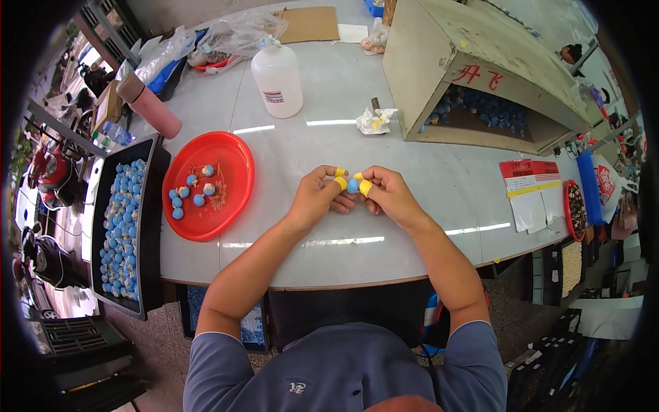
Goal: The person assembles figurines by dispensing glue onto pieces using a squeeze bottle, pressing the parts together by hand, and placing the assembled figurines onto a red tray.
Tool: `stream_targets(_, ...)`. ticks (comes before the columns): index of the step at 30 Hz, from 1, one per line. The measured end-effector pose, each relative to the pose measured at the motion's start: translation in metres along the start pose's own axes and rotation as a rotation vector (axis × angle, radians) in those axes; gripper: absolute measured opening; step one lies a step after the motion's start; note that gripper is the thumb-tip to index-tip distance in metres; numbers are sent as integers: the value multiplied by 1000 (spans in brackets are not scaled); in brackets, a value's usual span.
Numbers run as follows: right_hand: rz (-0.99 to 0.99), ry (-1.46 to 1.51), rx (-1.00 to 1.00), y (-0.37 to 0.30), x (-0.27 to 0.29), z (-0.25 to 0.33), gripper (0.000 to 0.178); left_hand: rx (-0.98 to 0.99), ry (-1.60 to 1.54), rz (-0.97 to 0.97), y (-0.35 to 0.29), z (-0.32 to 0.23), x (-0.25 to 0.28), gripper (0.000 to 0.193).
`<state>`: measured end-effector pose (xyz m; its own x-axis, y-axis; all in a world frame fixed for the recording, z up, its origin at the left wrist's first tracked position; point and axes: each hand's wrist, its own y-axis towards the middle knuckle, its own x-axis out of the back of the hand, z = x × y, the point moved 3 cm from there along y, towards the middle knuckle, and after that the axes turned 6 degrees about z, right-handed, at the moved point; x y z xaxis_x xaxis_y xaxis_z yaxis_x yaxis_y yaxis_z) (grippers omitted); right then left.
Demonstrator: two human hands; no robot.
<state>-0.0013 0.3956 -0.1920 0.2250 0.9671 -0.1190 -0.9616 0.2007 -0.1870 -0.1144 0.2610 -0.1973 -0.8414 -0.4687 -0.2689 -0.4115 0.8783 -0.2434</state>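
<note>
Above the middle of the table, a small blue ball (353, 186) sits between the fingertips of my two hands. My left hand (319, 194) is closed, its thumb and fingertips pressed to the ball's left side. From the other side my right hand (389, 194) pinches it between thumb and finger. Yellow tape wraps fingertips on both hands. My fingers cover part of the ball. Left of my hands, a red plate (237, 206) holds several similar blue balls (199, 200), some with pale bits attached.
At the table's left edge stands a black tray (154, 206) full of blue balls. A pink bottle (154, 110), a white plastic bottle (277, 82) and crumpled tissue (376, 123) lie beyond my hands. A box (419, 89) with blue pieces inside stands far right, near printed sheets (528, 206).
</note>
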Motion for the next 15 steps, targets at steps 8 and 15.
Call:
stream_targets(8, 23, -3, 1, 0, 0, -1, 19, 22, 68, 2, -2, -3, -2, 30)
stream_targets(15, 29, -12, -8, -1, -1, 3, 18, 3, 46, 35, -1, 1, 2, 29)
